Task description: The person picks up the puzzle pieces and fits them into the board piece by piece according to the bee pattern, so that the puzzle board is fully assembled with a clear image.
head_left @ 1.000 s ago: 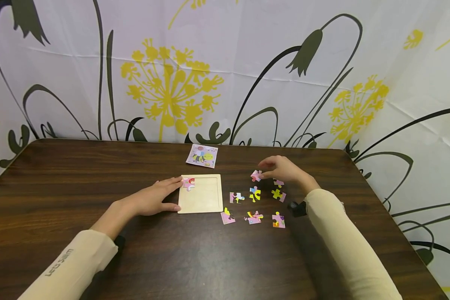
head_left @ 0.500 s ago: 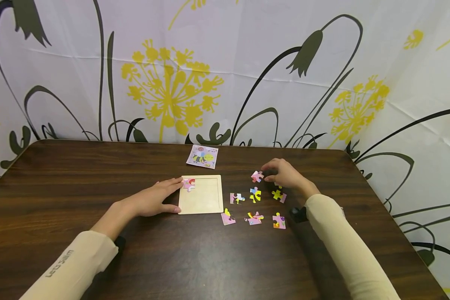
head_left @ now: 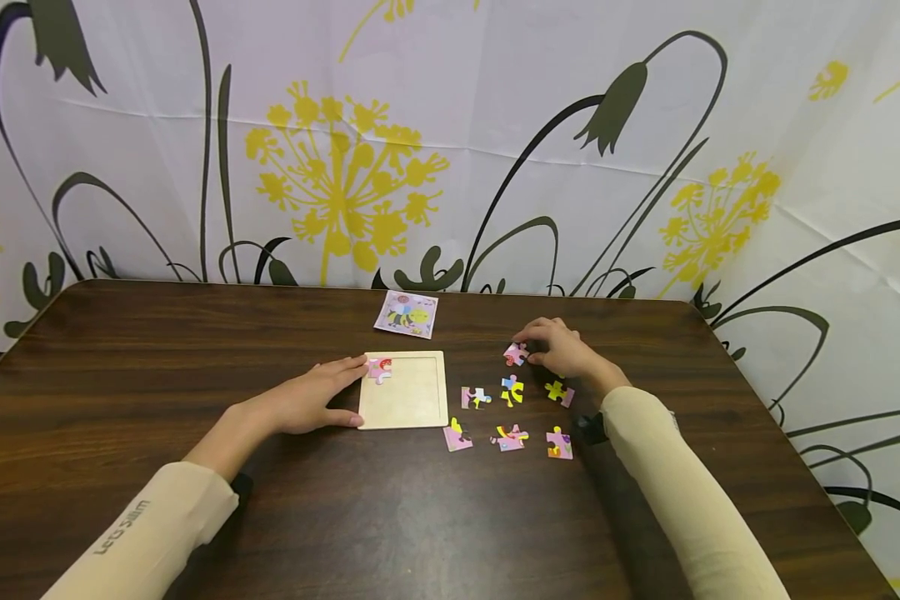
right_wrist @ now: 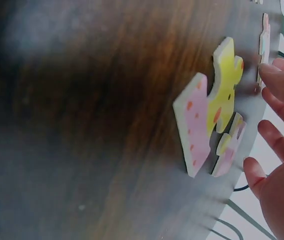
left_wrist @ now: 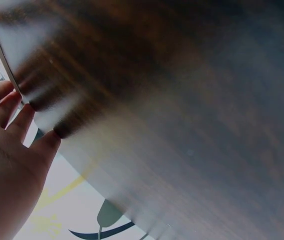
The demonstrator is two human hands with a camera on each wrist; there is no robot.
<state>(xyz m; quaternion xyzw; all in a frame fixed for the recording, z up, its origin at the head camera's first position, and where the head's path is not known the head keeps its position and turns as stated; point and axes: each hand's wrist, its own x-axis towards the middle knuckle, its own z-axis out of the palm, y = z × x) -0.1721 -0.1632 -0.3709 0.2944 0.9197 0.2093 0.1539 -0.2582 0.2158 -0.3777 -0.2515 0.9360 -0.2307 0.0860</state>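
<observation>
My left hand (head_left: 311, 398), fingers extended, rests against the left edge of a shallow square wooden puzzle tray (head_left: 405, 423), its thumb at the near corner. A pink puzzle piece with red (head_left: 379, 370) lies in the tray's far-left corner. To the right, my right hand (head_left: 562, 348) pinches another pink and red puzzle piece (head_left: 516, 354) between thumb and index finger, low over the table. In the right wrist view, that hand's other fingers (right_wrist: 276, 140) spread loosely. A pink and yellow piece (right_wrist: 221, 82) lies on the wood nearer that camera.
Several loose puzzle pieces lie right of the tray, among them a yellow and blue one (head_left: 512, 390) and a pink corner one (head_left: 559, 443). A picture card with a bee (head_left: 407, 314) lies behind the tray. The dark wooden table (head_left: 375, 517) ends at a floral curtain (head_left: 450, 167).
My right hand drew back slightly to the right from the pink and red piece, then closed thumb and index finger at it. The left hand stays on the tray.
</observation>
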